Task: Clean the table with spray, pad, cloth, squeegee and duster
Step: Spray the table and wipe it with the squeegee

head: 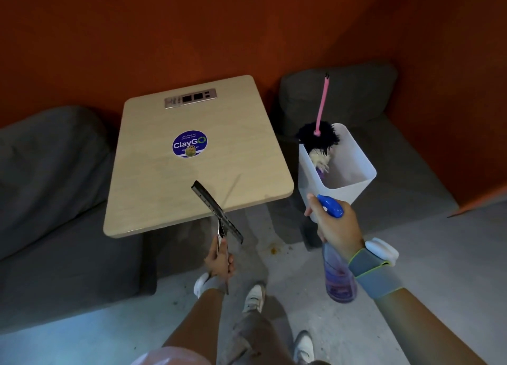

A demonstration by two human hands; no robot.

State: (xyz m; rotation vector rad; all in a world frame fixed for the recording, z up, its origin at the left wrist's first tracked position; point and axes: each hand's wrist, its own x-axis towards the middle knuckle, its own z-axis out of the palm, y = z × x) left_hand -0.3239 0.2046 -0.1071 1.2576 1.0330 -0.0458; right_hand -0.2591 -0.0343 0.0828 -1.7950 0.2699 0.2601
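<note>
left hand (pixel 219 260) curled round squeegee (pixel 216 209) handle, blade tilted over table (pixel 164 194) near edge | right hand (pixel 333 224) wrapped round spray (pixel 338 271), just off table by bin (pixel 354 185) | risk: mist aimed far could wet socket panel (pixel 190 98); tilted blade would streak

My left hand (pixel 219 260) reaches forward at lower centre, fingers curled round the handle of the squeegee (pixel 211 203), thumb along its top. My right hand (pixel 336 229), held higher and farther right, wraps the neck of the spray bottle (pixel 338 277), one finger stretched forward. Both forearms are bare. A grey wrap (pixel 375 271) circles the right wrist.
</note>
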